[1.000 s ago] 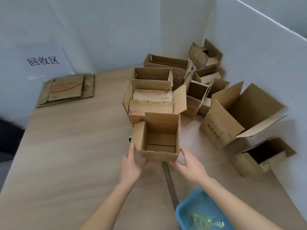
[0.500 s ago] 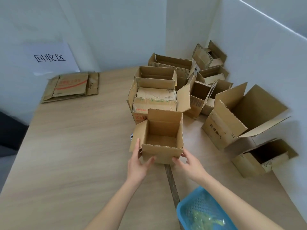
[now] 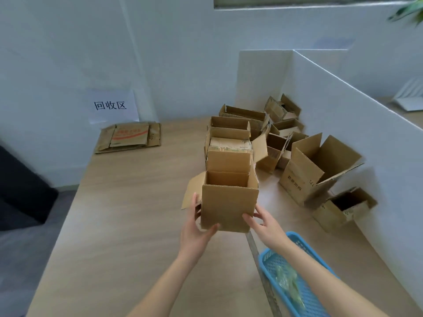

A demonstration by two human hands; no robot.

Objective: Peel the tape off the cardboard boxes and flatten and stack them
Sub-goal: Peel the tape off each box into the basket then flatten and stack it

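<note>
Head view: I hold the small open box (image 3: 229,207) between both hands, raised just off the table (image 3: 128,225), directly in front of the cluster of unflattened boxes (image 3: 263,133) that stands beyond it. I judge this box light and fairly stiff along its corrugated walls but easily crushed at the open rim and loose at its flaps, so the lower corners of the walls are the sound places to take hold; one flap hangs out on the box's left side. My left hand (image 3: 197,227) grips the lower left corner of the box, thumb across the front face, fingers reaching up along the left wall behind the hanging flap. My right hand (image 3: 263,223) touches the lower right corner with fingers nearly straight and spread, pressing against the right wall, not wrapped around it. Both forearms extend forward from the lower edge of the view and converge on the box. I cannot tell whether any tape is left on the underside, since it faces away. To the right of the box and nearer to me lies the blue basket (image 3: 274,266), holding crumpled clear tape (image 3: 288,282). Far left of the box, against the wall beneath a paper sign (image 3: 112,106), lies the flattened stack (image 3: 130,137).
</note>
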